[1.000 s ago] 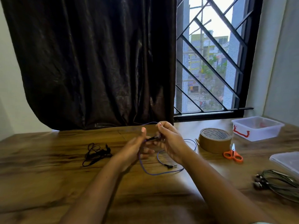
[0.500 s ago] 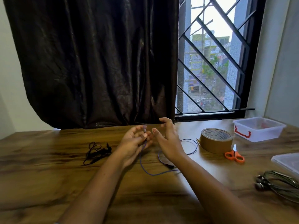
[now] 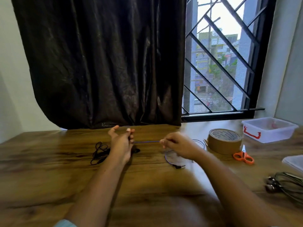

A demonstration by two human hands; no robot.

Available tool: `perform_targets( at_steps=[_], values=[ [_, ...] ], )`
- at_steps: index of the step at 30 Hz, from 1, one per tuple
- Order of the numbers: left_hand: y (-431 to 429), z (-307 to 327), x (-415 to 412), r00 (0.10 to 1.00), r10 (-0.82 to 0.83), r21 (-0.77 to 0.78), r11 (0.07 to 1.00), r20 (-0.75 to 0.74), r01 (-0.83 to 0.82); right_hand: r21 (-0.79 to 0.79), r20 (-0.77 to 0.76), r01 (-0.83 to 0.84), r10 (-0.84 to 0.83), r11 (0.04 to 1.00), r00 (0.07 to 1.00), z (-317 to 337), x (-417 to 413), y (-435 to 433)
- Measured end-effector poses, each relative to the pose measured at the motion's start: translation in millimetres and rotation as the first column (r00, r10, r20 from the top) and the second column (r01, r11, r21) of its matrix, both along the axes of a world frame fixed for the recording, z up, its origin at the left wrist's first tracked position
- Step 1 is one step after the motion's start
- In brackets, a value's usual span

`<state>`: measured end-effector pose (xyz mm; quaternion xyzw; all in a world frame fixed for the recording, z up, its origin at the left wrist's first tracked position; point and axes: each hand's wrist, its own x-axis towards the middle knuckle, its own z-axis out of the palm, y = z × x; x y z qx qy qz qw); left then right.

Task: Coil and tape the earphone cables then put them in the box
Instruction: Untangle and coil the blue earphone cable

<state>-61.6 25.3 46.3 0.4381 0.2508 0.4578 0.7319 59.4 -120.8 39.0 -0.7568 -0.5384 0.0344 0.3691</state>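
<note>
The tape roll (image 3: 224,140) sits on the table (image 3: 49,185). Just right of it lie the scissors (image 3: 243,156), and behind those sits the box (image 3: 268,129), so that side is crowded. Left of the tape roll, a blue cable (image 3: 146,142) stretches tight between the hands, blocking the way. Nearer than the tape roll, the table is wide and bare.

My two bare forearms reach in from the near edge, uncovered from elbow to wrist, with no watch, ring or bracelet showing; my left hand (image 3: 121,141) and right hand (image 3: 177,145) are ungloved, fingernails pale and short, and a sliver of light blue sleeve (image 3: 64,223) shows at the near left
</note>
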Motion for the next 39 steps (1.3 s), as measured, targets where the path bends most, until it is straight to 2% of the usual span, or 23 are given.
perform_targets(
  at_steps=[2, 4, 6, 8, 10, 11, 13, 15, 17, 19, 22, 25, 27, 29, 30, 31, 32, 33, 35, 37, 39],
  values=[
    [12.4, -2.6, -5.1, 0.969, 0.07, 0.109, 0.993, -0.237, -0.045, 0.06, 0.088, 0.091, -0.097, 0.994, 0.991, 2.2, 16.5, -12.5],
    [18.7, -5.1, -9.4, 0.864, 0.108, 0.292, 0.955, -0.493, 0.047, 0.198, 0.153, 0.186, -0.218, 0.962, 0.964, 3.2, 32.0, -23.7],
    [17.1, -4.6, -11.3, 0.717, 0.128, 0.421, 0.873, -0.685, 0.247, 0.35, 0.214, 0.22, -0.307, 0.911, 0.928, 3.3, 41.1, -29.3],
    [7.4, -0.3, -12.6, 0.533, 0.09, 0.416, 0.738, -0.841, 0.532, 0.456, 0.243, 0.237, -0.375, 0.858, 0.895, 3.7, 43.5, -29.4],
    [-4.3, 3.8, -12.7, 0.379, 0.025, 0.316, 0.605, -0.925, 0.731, 0.497, 0.309, 0.284, -0.474, 0.82, 0.825, 5.2, 39.1, -27.9],
    [-9.6, 5.0, -12.0, 0.345, 0.042, 0.308, 0.559, -0.938, 0.77, 0.498, 0.34, 0.286, -0.488, 0.819, 0.804, 6.6, 37.5, -27.4],
    [-16.9, 5.3, -9.6, 0.327, 0.171, 0.369, 0.477, -0.929, 0.798, 0.458, 0.326, 0.252, -0.425, 0.853, 0.845, 8.8, 32.7, -25.7],
    [-22.7, 5.5, -8.4, 0.303, 0.273, 0.398, 0.427, -0.913, 0.812, 0.459, 0.207, 0.214, -0.338, 0.862, 0.918, 6.7, 27.6, -21.0],
    [-26.6, 5.4, -8.0, 0.313, 0.385, 0.464, 0.406, -0.868, 0.787, 0.495, 0.005, 0.186, -0.216, 0.849, 0.976, 6.1, 19.3, -15.0],
    [-31.1, 5.4, -5.9, 0.332, 0.622, 0.622, 0.33, -0.709, 0.71, 0.531, -0.211, 0.161, -0.055, 0.832, 0.976, 7.1, 10.8, -11.2],
    [-40.1, 13.9, -6.4, 0.366, 0.85, 0.835, 0.144, -0.379, 0.531, 0.523, -0.467, 0.121, 0.165, 0.844, 0.869, 11.8, 3.2, -8.6],
    [-43.0, 19.4, -12.6, 0.374, 0.917, 0.897, -0.043, -0.139, 0.439, 0.532, -0.571, 0.072, 0.295, 0.843, 0.766, 14.8, -1.1, -6.5],
    [-39.7, 16.7, -11.5, 0.511, 0.858, 0.919, -0.161, -0.05, 0.36, 0.531, -0.567, 0.064, 0.298, 0.845, 0.768, 14.8, -3.2, -5.8],
    [-39.5, 11.4, -6.6, 0.706, 0.705, 0.928, -0.218, -0.065, 0.302, 0.492, -0.54, 0.019, 0.288, 0.87, 0.791, 15.1, -7.3, -5.8],
    [-39.7, 9.3, -4.4, 0.807, 0.573, 0.939, -0.179, -0.144, 0.294, 0.466, -0.526, -0.023, 0.298, 0.885, 0.796, 16.5, -11.8, -5.7],
    [-41.2, 7.8, -2.6, 0.872, 0.412, 0.944, -0.076, -0.265, 0.322, 0.451, -0.517, -0.063, 0.318, 0.89, 0.795, 18.7, -16.8, -5.9],
    [-42.4, 6.7, -1.6, 0.892, 0.259, 0.927, 0.047, -0.37, 0.372, 0.452, -0.506, -0.089, 0.337, 0.888, 0.794, 20.9, -21.4, -6.3],
    [-40.5, 5.1, -1.1, 0.892, 0.172, 0.907, 0.126, -0.419, 0.401, 0.464, -0.484, -0.095, 0.341, 0.881, 0.805, 23.1, -24.7, -6.8],
    [-34.3, 4.5, -0.5, 0.901, 0.183, 0.918, 0.142, -0.393, 0.371, 0.479, -0.405, -0.042, 0.263, 0.877, 0.876, 25.6, -23.0, -8.6],
    [-24.3, 5.5, -1.8, 0.914, 0.187, 0.926, 0.192, -0.36, 0.325, 0.482, -0.311, 0.066, 0.101, 0.874, 0.945, 23.1, -9.6, -11.3],
    [-14.2, 9.8, -6.4, 0.916, 0.202, 0.919, 0.27, -0.346, 0.287, 0.488, -0.303, 0.233, -0.087, 0.841, 0.949, 17.3, 10.2, -14.4]
  ],
)
